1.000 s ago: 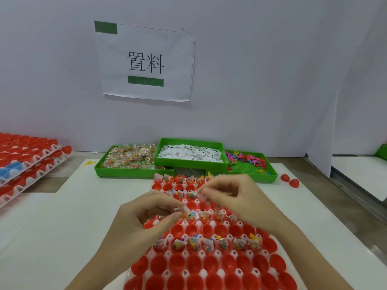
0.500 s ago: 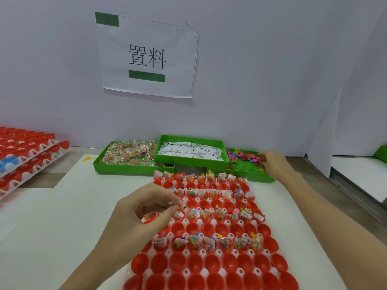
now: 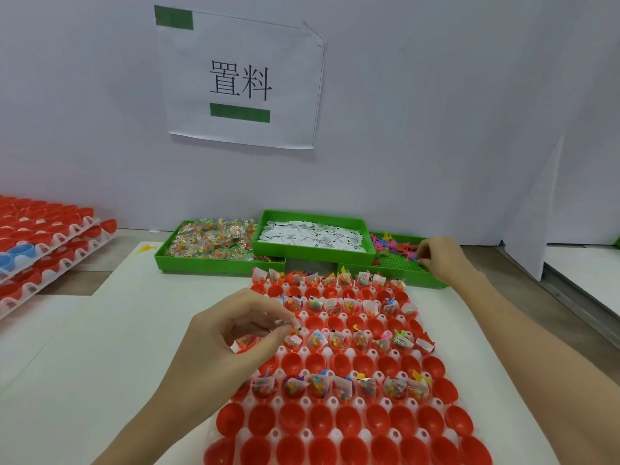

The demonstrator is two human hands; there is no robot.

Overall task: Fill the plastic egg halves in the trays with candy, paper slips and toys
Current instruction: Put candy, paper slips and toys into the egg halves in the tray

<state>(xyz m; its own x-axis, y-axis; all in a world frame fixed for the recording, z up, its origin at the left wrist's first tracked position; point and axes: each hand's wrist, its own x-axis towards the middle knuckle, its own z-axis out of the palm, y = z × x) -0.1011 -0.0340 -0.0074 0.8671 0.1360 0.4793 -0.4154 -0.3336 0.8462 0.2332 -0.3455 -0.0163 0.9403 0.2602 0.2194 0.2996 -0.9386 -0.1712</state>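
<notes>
Egg tray [image 3: 303,434] long axis ran away from viewer. Left hand [image 3: 231,333] hovered, fingers curled, pinching candy packet [image 3: 291,327]. Right hand [image 3: 436,255] reached far, fingertips pinching among toys [image 3: 389,245].

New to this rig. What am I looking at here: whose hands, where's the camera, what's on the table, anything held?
No machine here: a person works with two bare hands, and the one picture comes from a camera worn on their head, looking forward and down.

On the white table lies a white tray of red egg halves; alternate rows already hold candy packets, slips and toys, the rows between are bare. Behind it stand three green bins: candy packets, paper slips and small coloured toys. More trays of egg halves are stacked at far left. A printed sign hangs on the wall.

The left hand pinches a small candy packet over the tray's left side. The right hand reaches into the toy bin, fingers curled among the toys; whether its grip has a toy yet, I cannot tell.
</notes>
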